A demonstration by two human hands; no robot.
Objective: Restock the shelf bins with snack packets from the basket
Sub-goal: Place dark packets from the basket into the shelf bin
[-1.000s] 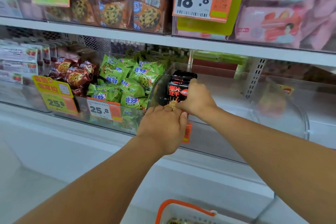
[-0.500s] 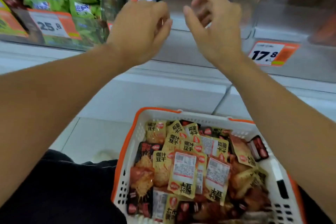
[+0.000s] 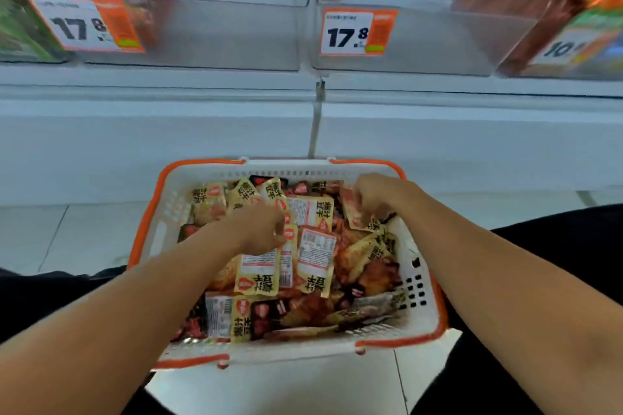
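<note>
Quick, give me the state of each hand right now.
Left hand: in the basket, fingers curled onto the snack packets; a firm hold cannot be told.
Right hand: fingers curled, pinching a packet at the basket's far right.

The basket (image 3: 425,310) is white with an orange rim. Its snack packets (image 3: 315,259) are mostly pale yellow with black characters and small red badges; some show white label panels with fine print, others are black with red marks. At eleven o'clock, a price tag (image 3: 86,23) is white with black numerals and an orange side strip, and at twelve o'clock a second price tag (image 3: 358,32) has the same colouring. The shelf front (image 3: 202,131) is pale bluish white. At six o'clock the floor tile (image 3: 286,387) is light grey.
</note>
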